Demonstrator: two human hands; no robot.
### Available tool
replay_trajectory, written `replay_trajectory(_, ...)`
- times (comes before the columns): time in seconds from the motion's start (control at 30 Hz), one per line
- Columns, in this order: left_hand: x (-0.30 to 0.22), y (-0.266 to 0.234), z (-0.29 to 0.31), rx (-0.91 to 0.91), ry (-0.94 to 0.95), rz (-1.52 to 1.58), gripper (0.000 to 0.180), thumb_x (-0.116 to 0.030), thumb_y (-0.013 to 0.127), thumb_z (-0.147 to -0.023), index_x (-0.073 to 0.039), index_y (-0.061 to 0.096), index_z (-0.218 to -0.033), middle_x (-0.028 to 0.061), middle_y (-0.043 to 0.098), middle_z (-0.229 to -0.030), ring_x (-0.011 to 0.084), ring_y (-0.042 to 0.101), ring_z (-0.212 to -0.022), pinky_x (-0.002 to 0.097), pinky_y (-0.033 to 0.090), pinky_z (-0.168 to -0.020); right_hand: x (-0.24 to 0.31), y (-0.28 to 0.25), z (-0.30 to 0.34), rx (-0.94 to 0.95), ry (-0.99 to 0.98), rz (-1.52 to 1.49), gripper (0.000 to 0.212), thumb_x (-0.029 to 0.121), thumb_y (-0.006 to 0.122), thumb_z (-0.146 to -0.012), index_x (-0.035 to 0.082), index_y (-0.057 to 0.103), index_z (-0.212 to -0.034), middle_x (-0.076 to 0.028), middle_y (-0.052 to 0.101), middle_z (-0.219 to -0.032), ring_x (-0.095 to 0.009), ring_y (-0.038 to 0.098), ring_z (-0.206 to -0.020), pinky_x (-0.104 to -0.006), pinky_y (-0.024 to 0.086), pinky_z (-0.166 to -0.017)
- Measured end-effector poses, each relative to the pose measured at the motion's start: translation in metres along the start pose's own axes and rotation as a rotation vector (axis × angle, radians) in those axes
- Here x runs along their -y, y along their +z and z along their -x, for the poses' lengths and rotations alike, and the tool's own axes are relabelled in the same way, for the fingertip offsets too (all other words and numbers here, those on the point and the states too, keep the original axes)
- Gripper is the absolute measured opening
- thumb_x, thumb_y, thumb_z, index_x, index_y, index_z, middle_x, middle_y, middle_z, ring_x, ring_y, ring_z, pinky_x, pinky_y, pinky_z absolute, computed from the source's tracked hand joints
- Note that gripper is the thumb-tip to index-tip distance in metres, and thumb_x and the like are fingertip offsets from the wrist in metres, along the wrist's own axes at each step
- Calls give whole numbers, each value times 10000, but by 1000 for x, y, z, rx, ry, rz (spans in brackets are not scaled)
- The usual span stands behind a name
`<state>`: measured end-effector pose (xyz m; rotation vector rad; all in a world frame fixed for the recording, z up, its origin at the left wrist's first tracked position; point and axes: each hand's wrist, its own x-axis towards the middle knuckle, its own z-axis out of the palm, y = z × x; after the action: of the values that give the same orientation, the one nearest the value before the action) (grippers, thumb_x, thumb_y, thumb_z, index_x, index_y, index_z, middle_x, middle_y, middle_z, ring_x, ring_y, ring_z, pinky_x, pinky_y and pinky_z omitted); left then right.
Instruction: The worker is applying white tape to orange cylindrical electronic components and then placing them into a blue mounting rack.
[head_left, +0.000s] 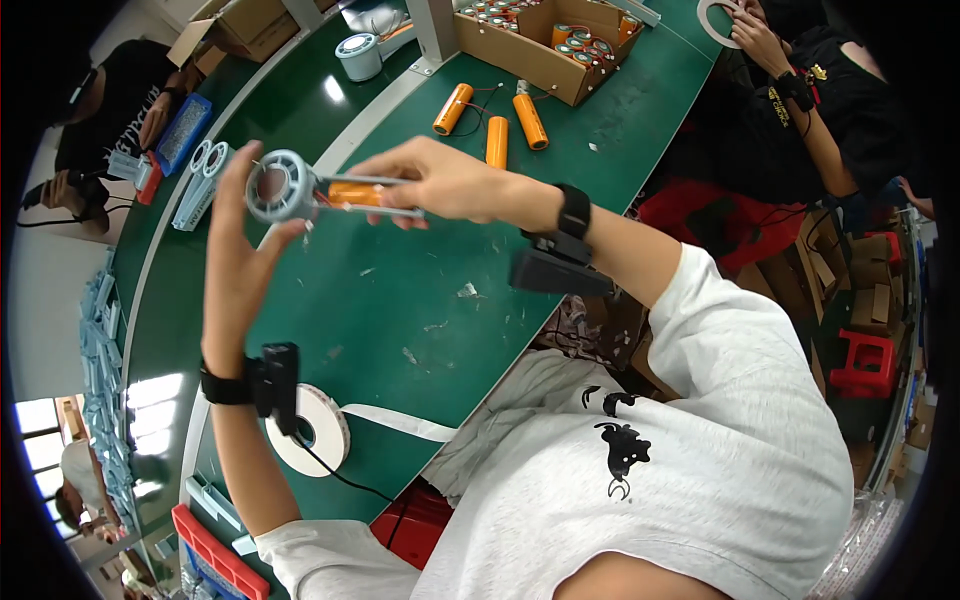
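Note:
My right hand (437,182) is closed around the open handle of a light-blue handheld fan housing (280,187), which lies roughly sideways above the green table. An orange cylindrical battery (354,194) with thin wires sits between the two sides of the handle, beside my right fingers. At the round, slotted fan head is my left hand (235,245), slightly blurred, its fingers straight and thumb spread apart. The fingertips are close to the head's left edge and the thumb is just below it; whether they touch cannot be made out.
Loose orange batteries (497,142) lie beyond my right hand, before a cardboard box (575,88) of wired batteries. A white tape roll (330,408) lies nearer me, its strip trailing right. More fan housings (203,187) stand left. Co-workers sit across and at the right.

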<state>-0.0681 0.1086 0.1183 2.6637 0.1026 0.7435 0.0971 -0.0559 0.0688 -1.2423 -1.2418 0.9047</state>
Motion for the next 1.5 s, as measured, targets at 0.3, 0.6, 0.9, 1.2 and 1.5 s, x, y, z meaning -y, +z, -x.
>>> replay_trajectory(0.3, 263, -44, -60, 60, -639, -729, 1097, -412, 790, -559, 68, 202, -1351, 258, 267, -1377, 363, 247, -1289, 413, 234, -1043, -72, -64, -250, -378, 183, -66, 286, 87, 508, -818, -80, 544, -1047, -187, 604, -845, -260, 596, -663, -342, 498, -586)
replay_trajectory(0.6, 233, -53, -28, 191, -693, -291, 649, -407, 706, -655, 122, 507, -975, 250, 563, -941, 286, 569, -891, 360, 428, -765, 11, -61, -91, -321, 21, 1044, 217, 175, 586, -730, -4, 630, -845, -193, 627, -800, -352, 610, -819, -417, 483, -736)
replay_trajectory(0.9, 20, -20, 70, 93, -854, -453, 636, -447, 629, -727, 134, 476, -936, 280, 505, -960, 368, 535, -895, 406, 408, -780, -48, -31, 18, -763, 257, 1231, 372, 197, 597, -787, -85, 469, -992, -260, 594, -817, -354, 623, -684, -381, 533, -600)
replay_trajectory(1.2, -61, 7, 139, -216, -699, -327, 598, -382, 650, -755, 89, 462, -1070, 233, 457, -1081, 372, 397, -1074, 418, 334, -912, -32, 13, 48, -168, 15, -459, 459, 162, 536, -835, -103, 385, -1178, -168, 578, -881, -226, 614, -763, -376, 526, -714)
replay_trajectory(1.5, -100, 14, 236, -28, -721, -653, 571, -292, 728, -681, 16, 476, -1090, 188, 467, -1112, 330, 381, -1090, 410, 288, -933, -18, 98, 85, 296, 295, -806, 422, 238, 554, -860, -41, 441, -1155, -40, 531, -789, -112, 490, -667, -230, 421, -617)
